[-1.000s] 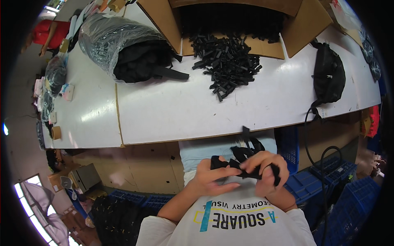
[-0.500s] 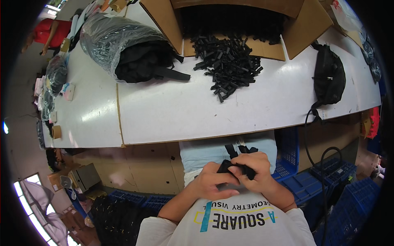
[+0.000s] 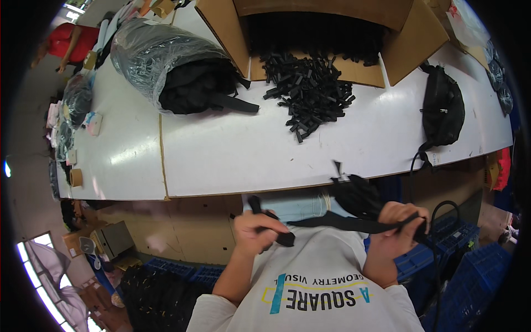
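My left hand [image 3: 257, 231] is closed on one end of a black fabric strap [image 3: 354, 223], with a dark piece sticking out above and below the fingers. Off to the right, my right hand [image 3: 397, 228] grips the same strap, which is stretched nearly level in front of my shirt. A blurred bundle of black fabric [image 3: 357, 196] swings out beside my right hand, by the table's front edge. What lies inside each fist is hidden. Under the strap is a light blue cloth [image 3: 293, 207].
Small black plastic pieces [image 3: 315, 99] spill from an open cardboard box [image 3: 406, 47] on the white table [image 3: 232, 155]. A clear plastic bag of black fabric [image 3: 149, 55] lies left, a black waist bag [image 3: 442, 108] right. Blue crates [image 3: 462, 288] stand at lower right. A person in red [image 3: 72, 41] is far left.
My hands were close together over the light blue cloth. They have moved apart, left hand leftward and right hand rightward, and the black strap is now drawn out between them.
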Demonstrator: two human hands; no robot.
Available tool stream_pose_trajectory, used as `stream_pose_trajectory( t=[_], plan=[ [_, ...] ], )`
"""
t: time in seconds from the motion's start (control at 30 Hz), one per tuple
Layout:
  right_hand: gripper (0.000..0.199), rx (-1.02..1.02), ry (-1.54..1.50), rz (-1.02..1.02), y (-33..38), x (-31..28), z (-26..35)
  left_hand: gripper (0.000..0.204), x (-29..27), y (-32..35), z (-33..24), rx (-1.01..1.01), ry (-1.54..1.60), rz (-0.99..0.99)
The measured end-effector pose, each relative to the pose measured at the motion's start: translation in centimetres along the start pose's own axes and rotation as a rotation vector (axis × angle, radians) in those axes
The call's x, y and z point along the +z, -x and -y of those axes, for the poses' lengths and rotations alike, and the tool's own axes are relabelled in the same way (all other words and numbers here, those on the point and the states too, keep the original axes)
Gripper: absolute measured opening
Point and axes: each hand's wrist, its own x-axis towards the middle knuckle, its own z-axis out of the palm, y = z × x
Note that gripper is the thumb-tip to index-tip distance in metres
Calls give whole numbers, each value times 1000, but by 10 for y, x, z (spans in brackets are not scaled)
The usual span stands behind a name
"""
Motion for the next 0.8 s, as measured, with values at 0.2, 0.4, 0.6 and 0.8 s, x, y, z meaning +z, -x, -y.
stream_pose_trajectory(
  t=[0.2,0.4,0.6,0.8],
  plan=[
    [22,-23,233,692,-17,4,13,49,15,-21,-26,228,-290,112],
    [15,357,353,1006,-2,24,-7,26,47,-20,-20,301,-378,296],
    [22,681,237,739,14,26,-14,21,45,-22,-10,607,-481,231],
    [18,455,345,554,17,37,-13,20,50,-17,-11,269,-482,136]
  ],
)
